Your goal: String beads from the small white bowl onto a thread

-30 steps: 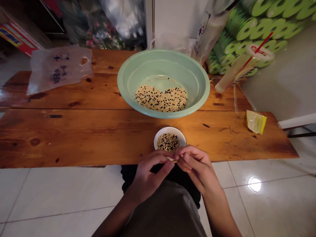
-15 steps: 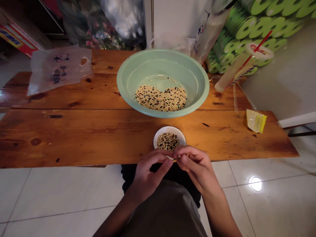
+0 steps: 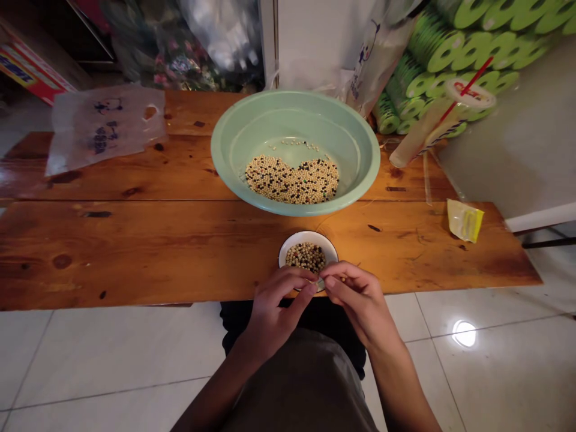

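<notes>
Both hands meet over the near rim of a small white bowl with a dark edge. Round cream, brown and black beads are heaped in it. My left hand pinches a tiny pale bead between thumb and forefinger. My right hand is closed in a pinch, its fingertips almost touching the left ones. A few beads show between its fingers; whether a thread runs through them I cannot tell. Beyond the bowl, a large green basin holds many more cream and black beads.
The wooden bench carries a flat plastic bag at left. To the right stand a tilted cup with a red straw and a yellow-and-white packet. Green rolls are stacked behind. The bench's front edge is just under my wrists.
My fingertips have risen slightly and moved a little over the bowl's near rim. The pinches have shifted slightly; both hands stay close together.
</notes>
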### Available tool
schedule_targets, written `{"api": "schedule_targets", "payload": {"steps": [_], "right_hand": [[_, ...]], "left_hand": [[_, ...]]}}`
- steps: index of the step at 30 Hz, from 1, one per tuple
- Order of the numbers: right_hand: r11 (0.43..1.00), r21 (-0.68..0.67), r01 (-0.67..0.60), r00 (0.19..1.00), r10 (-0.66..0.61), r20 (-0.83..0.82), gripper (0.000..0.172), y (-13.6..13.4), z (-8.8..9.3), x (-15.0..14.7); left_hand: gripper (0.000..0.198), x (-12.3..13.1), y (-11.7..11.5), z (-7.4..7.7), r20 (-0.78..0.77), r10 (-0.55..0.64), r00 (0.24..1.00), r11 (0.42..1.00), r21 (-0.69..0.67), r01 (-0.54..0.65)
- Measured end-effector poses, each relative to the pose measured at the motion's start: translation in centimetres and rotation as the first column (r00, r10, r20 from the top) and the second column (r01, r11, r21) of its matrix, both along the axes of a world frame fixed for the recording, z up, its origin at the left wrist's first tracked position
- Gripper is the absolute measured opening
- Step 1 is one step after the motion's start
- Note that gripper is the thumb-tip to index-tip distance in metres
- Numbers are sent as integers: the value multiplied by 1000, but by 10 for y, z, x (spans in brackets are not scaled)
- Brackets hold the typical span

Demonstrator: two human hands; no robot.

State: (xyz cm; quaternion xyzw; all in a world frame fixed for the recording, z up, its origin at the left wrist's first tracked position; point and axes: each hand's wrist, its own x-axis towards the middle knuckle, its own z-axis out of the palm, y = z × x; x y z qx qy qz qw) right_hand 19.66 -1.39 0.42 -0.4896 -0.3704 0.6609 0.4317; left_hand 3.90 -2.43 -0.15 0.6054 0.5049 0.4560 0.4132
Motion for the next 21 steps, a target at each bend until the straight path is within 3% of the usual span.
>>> {"api": "schedule_targets", "payload": {"steps": [4, 7, 10, 12, 15, 18, 21], "right_hand": [[998, 51, 21, 978, -31, 206, 13, 6, -5, 1], [968, 240, 69, 883, -171, 436, 11, 8, -10, -1], [914, 406, -31, 763, -240, 600, 9, 8, -15, -1], [903, 420, -87, 729, -230, 645, 10, 7, -16, -1], [939, 340, -52, 804, -163, 572, 9, 6, -14, -2], [978, 211, 3, 922, -84, 377, 10, 6, -11, -4], [992, 116, 42, 982, -63, 179, 9, 5, -8, -8]], "left_hand": [[9, 3, 8, -14, -149, 36, 988, 979, 202, -5], [17, 4, 12, -24, -274, 130, 953, 967, 248, -61], [23, 4, 13, -29, -312, 146, 939, 965, 253, -66], [22, 4, 12, -30, -312, 137, 940, 960, 277, -48], [21, 5, 12, -29, -298, 106, 949, 961, 275, -20], [12, 7, 13, -26, -245, 67, 967, 971, 239, -7], [14, 9, 11, -20, -184, 69, 980, 984, 173, -37]]}}
